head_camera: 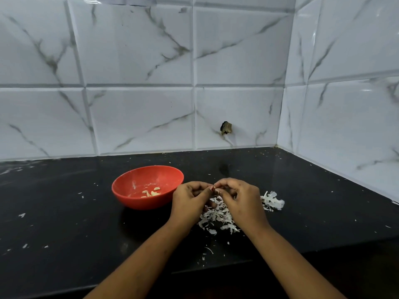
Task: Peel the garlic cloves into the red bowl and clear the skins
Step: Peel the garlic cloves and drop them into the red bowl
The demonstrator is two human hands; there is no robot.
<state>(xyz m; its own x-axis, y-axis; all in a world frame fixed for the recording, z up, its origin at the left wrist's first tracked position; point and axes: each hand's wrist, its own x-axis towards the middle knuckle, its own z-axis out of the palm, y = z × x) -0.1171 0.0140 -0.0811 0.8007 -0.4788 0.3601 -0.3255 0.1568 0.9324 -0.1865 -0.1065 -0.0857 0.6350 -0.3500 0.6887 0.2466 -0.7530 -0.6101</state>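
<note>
- Left hand (190, 200) and right hand (240, 199): each grip pinches one garlic clove (213, 188); its long axis is hidden.
- Red bowl (146, 202) just left; skins (218, 217) on the desk (64, 212) beneath.

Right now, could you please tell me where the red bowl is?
In the head view, the red bowl sits on the black counter, just left of the left hand, peeled cloves inside.

You've got 2 hands, left hand (190, 201) and right hand (241, 197), pinching 1 garlic clove (213, 188). 1 red bowl (129, 200), roughly 5 peeled cloves (151, 192) inside, exact count unclear. 2 skin piles: main skin pile (216, 219), smaller skin pile (273, 201).
</note>
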